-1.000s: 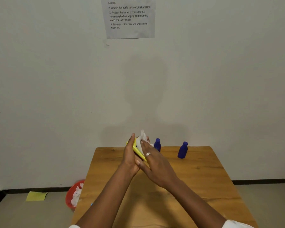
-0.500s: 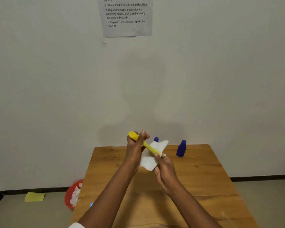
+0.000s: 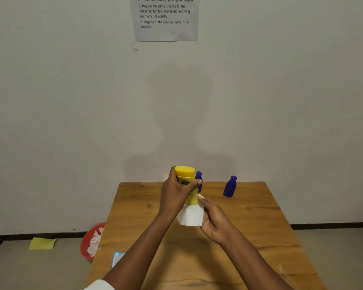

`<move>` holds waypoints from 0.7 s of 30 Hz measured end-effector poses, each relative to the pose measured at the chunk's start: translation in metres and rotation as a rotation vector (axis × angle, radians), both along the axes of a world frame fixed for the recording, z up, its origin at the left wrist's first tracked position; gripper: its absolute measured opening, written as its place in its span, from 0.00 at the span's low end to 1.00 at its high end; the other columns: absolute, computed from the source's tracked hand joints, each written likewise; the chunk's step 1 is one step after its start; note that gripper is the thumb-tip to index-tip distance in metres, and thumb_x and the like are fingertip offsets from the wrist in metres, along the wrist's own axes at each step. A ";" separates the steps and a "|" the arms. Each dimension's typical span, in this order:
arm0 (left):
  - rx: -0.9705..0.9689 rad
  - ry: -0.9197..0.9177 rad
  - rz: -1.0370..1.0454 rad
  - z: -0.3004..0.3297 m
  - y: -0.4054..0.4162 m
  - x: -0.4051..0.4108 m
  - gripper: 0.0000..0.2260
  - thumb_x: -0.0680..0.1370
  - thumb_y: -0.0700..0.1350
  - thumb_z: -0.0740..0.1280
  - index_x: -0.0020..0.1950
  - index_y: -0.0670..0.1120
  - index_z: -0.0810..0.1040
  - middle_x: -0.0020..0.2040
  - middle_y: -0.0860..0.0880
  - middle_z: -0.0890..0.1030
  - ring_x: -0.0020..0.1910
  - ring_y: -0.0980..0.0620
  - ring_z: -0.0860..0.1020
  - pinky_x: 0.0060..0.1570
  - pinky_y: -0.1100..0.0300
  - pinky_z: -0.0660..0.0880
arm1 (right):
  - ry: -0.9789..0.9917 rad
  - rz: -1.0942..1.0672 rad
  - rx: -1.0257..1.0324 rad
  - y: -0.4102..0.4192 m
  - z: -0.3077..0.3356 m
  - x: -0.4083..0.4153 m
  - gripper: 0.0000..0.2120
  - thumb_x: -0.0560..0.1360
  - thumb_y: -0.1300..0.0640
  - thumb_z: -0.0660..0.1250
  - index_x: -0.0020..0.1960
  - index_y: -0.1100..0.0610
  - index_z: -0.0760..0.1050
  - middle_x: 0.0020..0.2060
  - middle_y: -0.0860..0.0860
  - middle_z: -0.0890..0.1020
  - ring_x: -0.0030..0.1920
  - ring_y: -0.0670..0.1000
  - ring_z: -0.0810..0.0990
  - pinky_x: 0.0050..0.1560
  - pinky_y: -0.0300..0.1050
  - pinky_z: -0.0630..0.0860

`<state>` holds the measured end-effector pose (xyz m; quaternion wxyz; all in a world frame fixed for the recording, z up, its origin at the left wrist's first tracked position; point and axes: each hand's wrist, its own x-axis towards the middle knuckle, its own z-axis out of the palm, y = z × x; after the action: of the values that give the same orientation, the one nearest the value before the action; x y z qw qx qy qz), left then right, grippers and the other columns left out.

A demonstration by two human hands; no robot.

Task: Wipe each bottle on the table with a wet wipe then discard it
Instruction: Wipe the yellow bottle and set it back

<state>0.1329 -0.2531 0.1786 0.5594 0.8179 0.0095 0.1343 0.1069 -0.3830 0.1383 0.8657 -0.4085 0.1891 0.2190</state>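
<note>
I have turned the yellow bottle (image 3: 187, 185) since a moment ago. Half a second back it lay slanted across my hands, with its cap end up to the left. Now it stands almost straight up, cap end on top, held up over the far part of the tabletop (image 3: 260, 227). My left hand (image 3: 174, 197) has slid up and is wrapped around the upper part, thumb on one side and fingers curled over the blue label. The white wet wipe (image 3: 191, 216) has come down too. Before, it was spread across the middle of the bottle. Now it covers the bottom end and hangs below it. My right hand (image 3: 215, 220) is closed on the wipe and presses it on the bottle's lower end.

One small blue bottle (image 3: 198, 181) stands right behind the yellow one, partly hidden by it. Another blue bottle (image 3: 230, 186) stands well off to the right, near the tabletop's far edge. Neither has moved.

On the floor to the left sits a red bin (image 3: 86, 241) with white wipes in it. A yellow cloth (image 3: 42, 243) lies farther left. A blue and white packet (image 3: 117, 258) peeks out by my left arm. A printed sheet (image 3: 166, 17) hangs on the wall.
</note>
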 end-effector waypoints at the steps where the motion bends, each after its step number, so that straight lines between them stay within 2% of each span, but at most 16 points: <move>1: -0.005 -0.010 0.013 -0.001 0.001 0.000 0.23 0.66 0.59 0.77 0.52 0.50 0.72 0.42 0.53 0.79 0.39 0.56 0.79 0.36 0.62 0.77 | -0.006 0.048 0.015 0.000 0.000 -0.002 0.17 0.79 0.59 0.63 0.65 0.64 0.69 0.61 0.66 0.78 0.62 0.65 0.78 0.65 0.65 0.71; 4: -0.068 0.006 -0.010 -0.002 0.007 0.000 0.19 0.68 0.56 0.77 0.49 0.51 0.73 0.39 0.54 0.79 0.37 0.57 0.79 0.35 0.63 0.76 | -0.011 0.149 -0.076 -0.004 0.004 -0.007 0.17 0.77 0.59 0.68 0.63 0.65 0.72 0.58 0.67 0.80 0.58 0.66 0.80 0.60 0.64 0.76; 7: -0.183 0.055 -0.181 -0.004 0.014 -0.001 0.11 0.74 0.48 0.74 0.52 0.52 0.75 0.44 0.54 0.82 0.43 0.57 0.81 0.39 0.66 0.78 | -0.009 0.099 -0.237 -0.013 0.002 -0.007 0.19 0.73 0.57 0.72 0.60 0.64 0.74 0.53 0.65 0.82 0.52 0.65 0.83 0.50 0.62 0.81; 10: -0.218 0.061 -0.278 -0.011 0.024 -0.003 0.09 0.79 0.44 0.68 0.58 0.50 0.76 0.51 0.53 0.83 0.48 0.59 0.82 0.44 0.65 0.79 | -0.059 0.043 -0.587 -0.021 -0.002 -0.008 0.20 0.73 0.54 0.72 0.60 0.63 0.75 0.49 0.61 0.83 0.48 0.62 0.83 0.49 0.61 0.82; 12: -0.168 0.075 -0.258 -0.016 0.032 -0.003 0.09 0.79 0.44 0.67 0.59 0.48 0.76 0.51 0.51 0.83 0.47 0.60 0.82 0.44 0.65 0.79 | -0.131 -0.028 -0.782 -0.029 -0.002 -0.010 0.15 0.76 0.54 0.69 0.57 0.62 0.75 0.47 0.57 0.82 0.45 0.57 0.82 0.43 0.54 0.82; 14: -0.088 0.113 -0.267 -0.022 0.039 -0.002 0.10 0.79 0.47 0.67 0.60 0.48 0.76 0.51 0.51 0.82 0.48 0.57 0.82 0.45 0.63 0.79 | -0.261 -0.116 -0.895 -0.037 0.010 -0.010 0.07 0.78 0.54 0.65 0.52 0.56 0.76 0.47 0.57 0.83 0.43 0.53 0.81 0.41 0.50 0.81; 16: 0.006 0.135 -0.299 -0.026 0.040 -0.003 0.12 0.79 0.49 0.67 0.61 0.49 0.76 0.51 0.51 0.82 0.48 0.54 0.81 0.47 0.59 0.79 | -0.465 -0.142 -1.027 -0.042 0.024 -0.003 0.07 0.80 0.53 0.62 0.50 0.55 0.77 0.47 0.58 0.83 0.44 0.53 0.81 0.43 0.51 0.79; 19: 0.125 0.115 -0.330 -0.025 0.034 -0.005 0.14 0.78 0.51 0.68 0.62 0.50 0.76 0.51 0.53 0.83 0.48 0.56 0.81 0.47 0.58 0.78 | -0.777 -0.035 -1.198 -0.033 0.049 0.011 0.12 0.81 0.53 0.59 0.57 0.58 0.77 0.41 0.54 0.83 0.41 0.52 0.80 0.39 0.48 0.74; 21: 0.185 0.084 -0.358 -0.022 0.027 -0.007 0.13 0.77 0.51 0.68 0.61 0.50 0.77 0.51 0.53 0.83 0.48 0.56 0.81 0.47 0.57 0.78 | -0.983 0.089 -1.332 -0.020 0.060 0.013 0.11 0.82 0.55 0.58 0.58 0.56 0.76 0.40 0.51 0.81 0.39 0.48 0.79 0.37 0.45 0.75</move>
<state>0.1257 -0.2257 0.1561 0.4958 0.8593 -0.1253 -0.0013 0.1203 -0.4034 0.1984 0.4166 -0.8921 -0.1373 -0.1083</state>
